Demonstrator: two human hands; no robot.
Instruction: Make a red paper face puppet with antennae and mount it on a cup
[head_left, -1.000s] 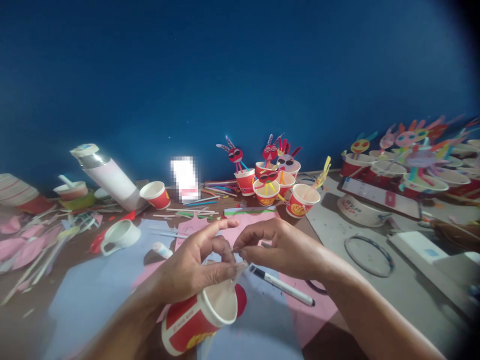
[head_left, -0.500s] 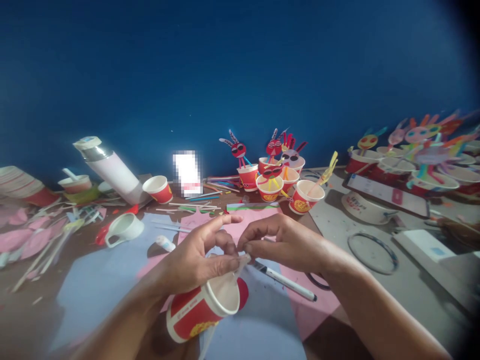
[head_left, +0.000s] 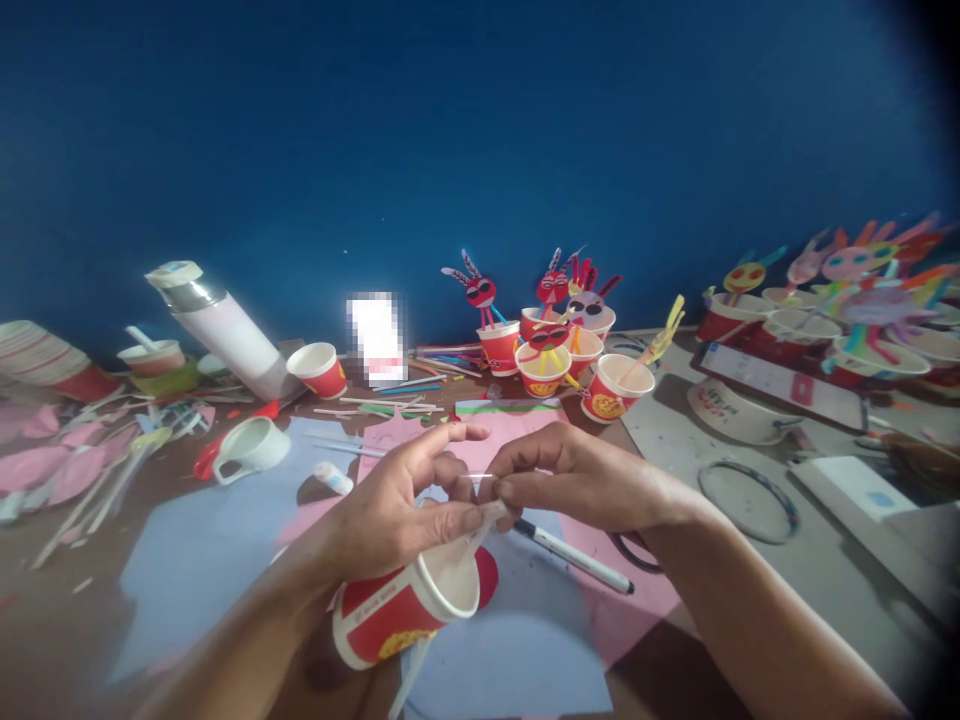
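Over the mouth of a red and white paper cup [head_left: 390,625], the fingertips of my two hands meet. The cup lies tilted on its side, opening toward the right. A narrow white strip [head_left: 487,522] runs from inside the cup up to my fingers. My left hand [head_left: 397,505] pinches it with thumb and fingers, index finger stretched out. On the other side, my right hand [head_left: 577,480] is closed on the strip's upper end. A thin white sliver shows between the fingertips. A red round piece [head_left: 486,577] sits behind the cup's rim. Below the right hand lies a white marker [head_left: 581,558].
Blue paper [head_left: 517,660] and pink paper [head_left: 630,620] cover the tabletop. Behind stand cups with paper figures [head_left: 544,370], a leaning thermos [head_left: 232,335] and a white mug [head_left: 255,447]. To the right are a phone [head_left: 784,385], a bowl [head_left: 739,412] and more decorated cups [head_left: 877,355].
The right fingertips have shifted slightly right and up, and a thin white sliver now shows between the hands. The cup has barely moved; the view has shifted slightly.
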